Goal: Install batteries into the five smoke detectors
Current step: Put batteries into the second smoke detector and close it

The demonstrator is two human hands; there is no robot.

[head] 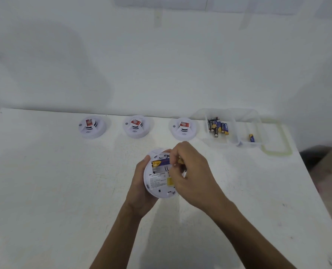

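On the left, along the far edge of the surface (pixel 45 171), the leftmost detector (pixel 92 126) and the middle detector (pixel 136 126) are sitting dome up, well apart.

Nearer us, our left hand (pixel 140 183) is cupping the held detector (pixel 158 184) from its left side, its grip curling round the rim, with the back turned up. One seated battery (pixel 159 163) is lying in the open bay.

We are judging this shell to be light, stiff, hollow plastic and rather smooth. The rim is therefore the place to hold it, and we are avoiding any squeeze across the bay.

Our right hand (pixel 191 172) is hovering over the bay. Its grip is pinching a second battery (pixel 180 159), which is mostly hidden by the fingers. We are expecting that battery to be small, hard and slick, and apt to roll. It probably handles best pinched at mid-barrel and pushed in end first.

Behind the right hand, the third detector (pixel 183 127) is sitting dome up.

At the far right, a clear box (pixel 258 115) is holding spare batteries (pixel 218 127) in one compartment and a lone battery (pixel 252 138) in another.
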